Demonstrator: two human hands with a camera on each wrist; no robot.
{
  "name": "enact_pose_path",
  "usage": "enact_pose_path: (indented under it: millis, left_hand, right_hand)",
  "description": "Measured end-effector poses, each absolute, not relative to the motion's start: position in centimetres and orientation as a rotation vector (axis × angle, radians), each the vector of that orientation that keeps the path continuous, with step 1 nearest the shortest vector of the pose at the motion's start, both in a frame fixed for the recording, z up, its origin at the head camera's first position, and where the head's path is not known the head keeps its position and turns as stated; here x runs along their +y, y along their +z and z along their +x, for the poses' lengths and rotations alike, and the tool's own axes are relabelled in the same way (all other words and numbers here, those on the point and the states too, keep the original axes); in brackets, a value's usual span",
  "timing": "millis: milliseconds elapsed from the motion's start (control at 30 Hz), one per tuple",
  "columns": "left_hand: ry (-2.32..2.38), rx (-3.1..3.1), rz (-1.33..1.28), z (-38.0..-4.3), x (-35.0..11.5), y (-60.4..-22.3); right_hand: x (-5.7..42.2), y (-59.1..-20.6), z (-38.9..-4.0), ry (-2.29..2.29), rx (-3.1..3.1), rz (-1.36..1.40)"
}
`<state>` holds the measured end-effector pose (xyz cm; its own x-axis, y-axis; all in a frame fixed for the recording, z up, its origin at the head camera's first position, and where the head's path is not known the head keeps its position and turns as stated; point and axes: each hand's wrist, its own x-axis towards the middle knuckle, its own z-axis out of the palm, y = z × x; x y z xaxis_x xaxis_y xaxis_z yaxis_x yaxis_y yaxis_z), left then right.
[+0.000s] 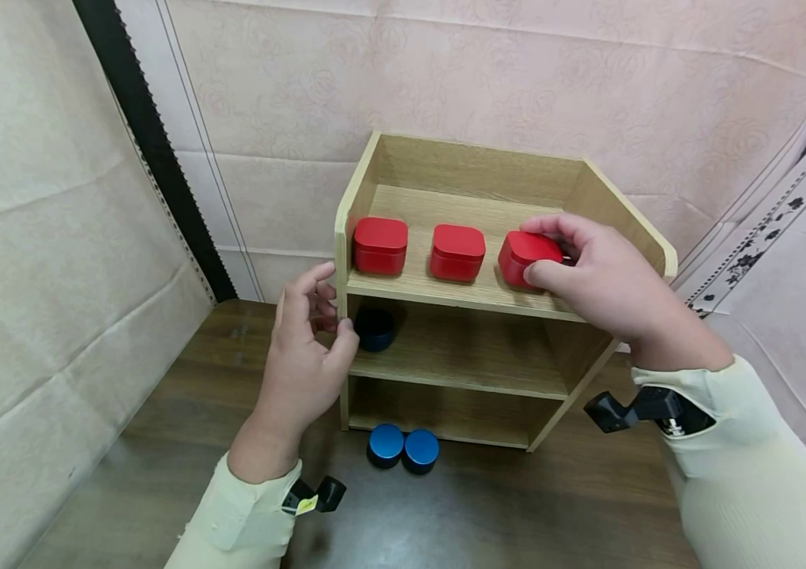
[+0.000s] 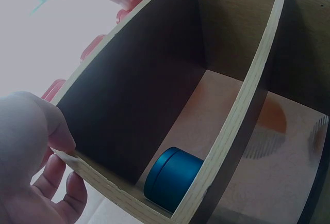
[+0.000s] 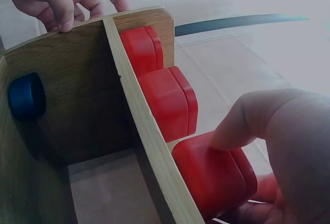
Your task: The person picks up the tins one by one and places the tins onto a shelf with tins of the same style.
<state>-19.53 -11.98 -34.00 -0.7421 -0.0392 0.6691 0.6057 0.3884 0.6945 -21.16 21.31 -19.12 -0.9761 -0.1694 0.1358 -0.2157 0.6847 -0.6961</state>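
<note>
Shelf (image 1: pixel 474 167) stands centre frame; your left hand (image 1: pixel 303 344) pinches its left side panel (image 1: pixel 342 253). Your right hand (image 1: pixel 609 276), right of centre, is clamped on the right red box (image 1: pixel 514 257), top tier (image 1: pixel 446 203), near the front edge. Middle red box (image 1: pixel 457 253) and left red box (image 1: pixel 380 246) sit apart, leftward. Dark tin (image 1: pixel 374 332): middle tier (image 1: pixel 470 352), left. Two blue tins (image 1: pixel 386 445): lower centre, together. Risk: releasing too far forward could tip your box off the lip; your left hand pushing could slide the shelf and jostle the row.
</note>
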Motion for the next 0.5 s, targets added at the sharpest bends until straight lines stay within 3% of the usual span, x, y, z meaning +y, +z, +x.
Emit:
enact_pose_path:
  millis: [500]
  left_hand:
    - [-1.375, -2.044, -0.484, -19.51, -11.99, -33.99]
  right_hand:
    - [21.19, -19.42, -21.25, 1.114, -2.843, 0.344]
